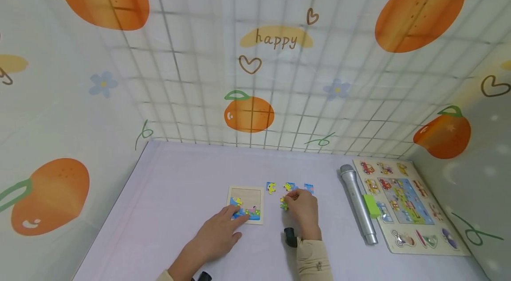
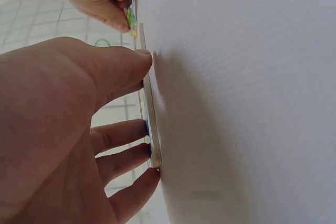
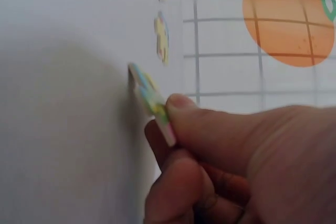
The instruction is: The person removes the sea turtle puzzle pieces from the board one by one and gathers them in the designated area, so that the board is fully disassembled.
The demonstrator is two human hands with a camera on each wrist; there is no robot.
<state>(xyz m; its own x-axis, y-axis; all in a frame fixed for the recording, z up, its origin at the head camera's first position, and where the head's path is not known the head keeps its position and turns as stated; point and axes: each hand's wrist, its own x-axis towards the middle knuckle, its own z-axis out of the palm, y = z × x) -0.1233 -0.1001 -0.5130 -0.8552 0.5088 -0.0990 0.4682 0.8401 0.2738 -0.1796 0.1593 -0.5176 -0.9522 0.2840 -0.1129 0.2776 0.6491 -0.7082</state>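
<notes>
A small square wooden puzzle tray [image 1: 251, 193] lies on the table, its lower part filled with blue, green and yellow pieces. My left hand [image 1: 213, 234] rests on it from the lower left with extended fingers; in the left wrist view the fingertips sit along the tray's edge [image 2: 153, 135]. To the right, my right hand [image 1: 305, 210] pinches a colourful jigsaw piece [image 3: 157, 109] between thumb and index finger, tilted close over the table. Beyond that hand lie loose jigsaw pieces: a yellow and blue one [image 1: 271, 188], another like it [image 1: 288, 186], and a blue one [image 1: 308, 188].
A silver microphone [image 1: 358, 205] lies right of my right hand, beside a lime-green block [image 1: 371, 206]. Farther right is a large picture puzzle board [image 1: 431, 243] with vehicle and toy shapes. A fabric-covered wall with orange prints [image 1: 249, 115] rises behind the table.
</notes>
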